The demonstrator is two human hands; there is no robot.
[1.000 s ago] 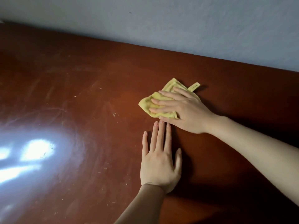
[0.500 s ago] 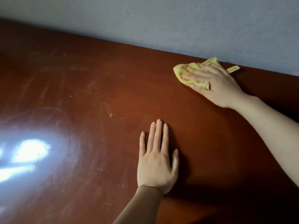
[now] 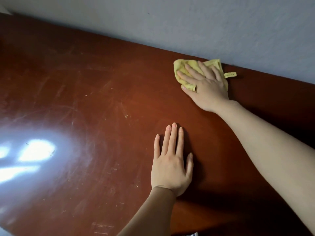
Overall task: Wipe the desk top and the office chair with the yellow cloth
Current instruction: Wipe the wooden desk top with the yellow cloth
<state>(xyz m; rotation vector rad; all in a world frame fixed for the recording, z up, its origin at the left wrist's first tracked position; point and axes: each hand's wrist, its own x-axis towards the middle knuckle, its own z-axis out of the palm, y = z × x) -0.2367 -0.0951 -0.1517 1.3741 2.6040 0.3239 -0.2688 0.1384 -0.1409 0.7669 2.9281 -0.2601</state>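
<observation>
Head view, single frame. Reddish-brown wooden surface (image 3: 102, 92) runs diagonally across the view and meets a pale grey wall (image 3: 187, 24) along its far edge. Yellow cloth (image 3: 182, 66) lies bunched on the surface at the far right, touching or very nearly touching the wall line. A small yellow tag (image 3: 230, 74) sticks out from the cloth's right side and lies flat on the wood. Right hand (image 3: 207, 87) rests palm-down on top of the cloth, arm stretched in from the lower right. Its fingers (image 3: 190, 69) are straight and slightly spread, pressing the fabric flat rather than curling round it. The thumb lies along the cloth's near edge, where a fold of cloth laps over its base. Left hand (image 3: 170, 166) lies palm-down on the bare wood nearer the camera, well apart from the cloth and holding nothing. Its fingers (image 3: 173, 138) are extended and close together, with the thumb slightly out to the right. A bright white glare (image 3: 35, 150) sits on the near-left part of the surface. Fine pale scratches and specks (image 3: 126, 115) show across the middle of the wood. A small striped item (image 3: 191, 234) is cut off at the bottom edge; cannot tell what it is.
</observation>
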